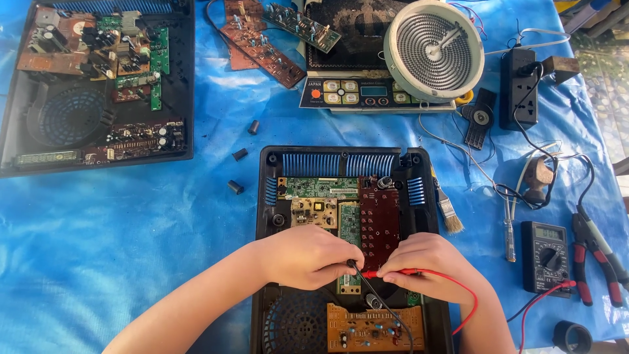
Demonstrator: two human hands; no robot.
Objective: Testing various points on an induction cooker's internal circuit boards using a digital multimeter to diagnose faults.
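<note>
Inside the open black plastic appliance case, the left hand pinches a black multimeter probe and the right hand a red probe, tips on the narrow green circuit board; a slip could bridge neighbouring solder points and short the board

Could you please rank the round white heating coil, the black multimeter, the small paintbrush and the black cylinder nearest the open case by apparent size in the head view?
1. Round white heating coil, clearly largest.
2. Black multimeter.
3. Small paintbrush, slimmer than the multimeter but similar in length, so this placing is less sure.
4. Black cylinder, smallest.
</note>
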